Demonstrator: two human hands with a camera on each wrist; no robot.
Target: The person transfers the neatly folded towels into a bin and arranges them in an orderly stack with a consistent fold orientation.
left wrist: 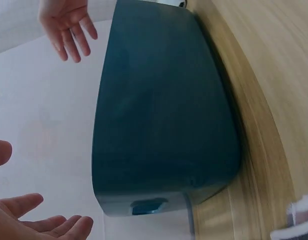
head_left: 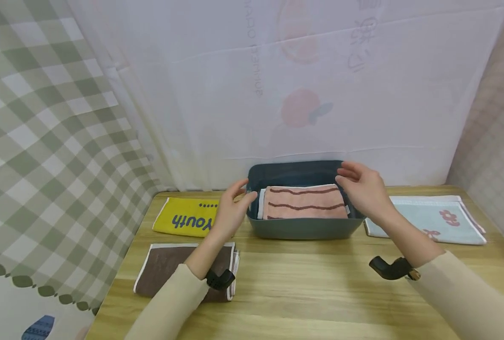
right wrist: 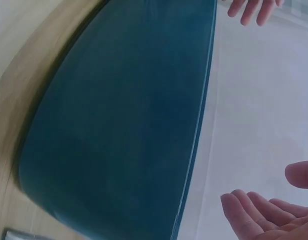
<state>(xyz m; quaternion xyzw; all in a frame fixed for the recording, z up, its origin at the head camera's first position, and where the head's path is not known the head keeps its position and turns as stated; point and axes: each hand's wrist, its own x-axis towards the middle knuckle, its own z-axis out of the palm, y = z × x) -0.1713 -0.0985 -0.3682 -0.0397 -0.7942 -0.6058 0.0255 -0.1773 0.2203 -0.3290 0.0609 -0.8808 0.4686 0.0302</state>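
A dark teal plastic bin (head_left: 305, 229) stands at the back of the wooden table. Inside it lies a folded pink towel (head_left: 305, 203) with wavy dark-red stripes. My left hand (head_left: 232, 208) is at the bin's left end, fingers spread and holding nothing. At the right end, my right hand (head_left: 366, 191) is raised by the rim with relaxed fingers and an empty palm. The left wrist view shows the bin's side (left wrist: 164, 100) with a handle slot (left wrist: 148, 206) in its end, beside the left fingers (left wrist: 69, 227). In the right wrist view, the right fingers (right wrist: 259, 210) sit apart from the bin wall (right wrist: 119, 115).
A yellow towel (head_left: 181, 217) lettered "Youth" lies left of the bin, and a folded brown towel (head_left: 167, 267) lies nearer, under the left forearm. To the right is a light-blue towel (head_left: 422, 219) with pink flowers. A white printed curtain (head_left: 218, 118) hangs behind the table.
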